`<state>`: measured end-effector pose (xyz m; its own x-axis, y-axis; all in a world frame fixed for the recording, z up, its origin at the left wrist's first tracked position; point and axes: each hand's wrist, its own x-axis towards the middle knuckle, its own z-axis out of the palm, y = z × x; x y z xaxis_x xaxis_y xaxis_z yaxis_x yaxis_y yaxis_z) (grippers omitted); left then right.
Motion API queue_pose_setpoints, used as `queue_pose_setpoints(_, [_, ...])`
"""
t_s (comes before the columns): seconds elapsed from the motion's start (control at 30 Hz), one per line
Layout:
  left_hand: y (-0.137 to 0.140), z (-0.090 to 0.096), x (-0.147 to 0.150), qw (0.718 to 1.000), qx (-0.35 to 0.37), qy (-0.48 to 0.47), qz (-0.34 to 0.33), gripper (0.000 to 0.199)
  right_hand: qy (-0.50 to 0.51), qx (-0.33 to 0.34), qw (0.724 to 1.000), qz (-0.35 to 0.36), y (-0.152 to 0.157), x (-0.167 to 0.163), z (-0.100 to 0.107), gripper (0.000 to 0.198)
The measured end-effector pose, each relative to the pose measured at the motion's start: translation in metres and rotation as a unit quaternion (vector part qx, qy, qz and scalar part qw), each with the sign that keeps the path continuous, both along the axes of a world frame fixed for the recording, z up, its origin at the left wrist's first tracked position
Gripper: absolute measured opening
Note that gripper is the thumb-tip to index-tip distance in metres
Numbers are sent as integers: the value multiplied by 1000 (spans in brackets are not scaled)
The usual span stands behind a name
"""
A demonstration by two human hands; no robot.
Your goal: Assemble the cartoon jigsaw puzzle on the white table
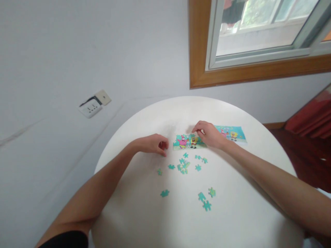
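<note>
A partly assembled jigsaw puzzle (184,142) with a pink starfish and a yellow sponge character lies flat on the white round table (144,213). My right hand (210,135) is over its upper right part, fingers bent together at the top edge; what they hold, if anything, is too small to make out. Left of the puzzle, my left hand (156,144) hovers with thumb and fingers curled apart, holding nothing. Several loose teal puzzle pieces (183,166) lie below the puzzle, some overlapping. Partly behind my right hand is a matching picture sheet (236,134).
Nearer me are more loose pieces, including a single teal piece (164,193) and a small group (207,205). Beyond the table stand a white wall (129,51) with a socket (91,107) and a wood-framed window (199,44). Red cloth (312,113) hangs at the right.
</note>
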<state>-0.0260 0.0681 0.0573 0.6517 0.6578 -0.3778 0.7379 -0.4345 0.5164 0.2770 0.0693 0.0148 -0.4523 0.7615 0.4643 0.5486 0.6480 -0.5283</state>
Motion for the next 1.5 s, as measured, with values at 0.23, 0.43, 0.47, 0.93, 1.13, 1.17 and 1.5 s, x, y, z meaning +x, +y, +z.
queue_pose_setpoints(0.23, [-8,-1,4,998,46,20,-44,11,-1,1,1000,-5,3,2,-3,32])
queue_pose_setpoints(0.43, [-14,7,8,992,75,-25,-102,11,17,-3,999,-46,10,9,1,31])
queue_pose_setpoints(0.47, [-15,7,8,992,72,-29,-101,10,22,-5,998,-55,10,9,1,30])
queue_pose_setpoints(0.93, [-4,-40,43,942,123,-302,73,24,144,-193,969,51,-19,-32,-4,14])
queue_pose_setpoints(1.13, [-12,-41,50,919,79,-362,133,30,219,-261,937,73,-21,-43,-15,19])
queue_pose_setpoints(1.17, [-13,-40,52,915,86,-369,138,30,230,-273,931,80,-21,-44,-17,20])
queue_pose_setpoints(1.5, [-7,-44,51,914,312,-256,48,20,224,-168,958,-58,14,-8,-16,17])
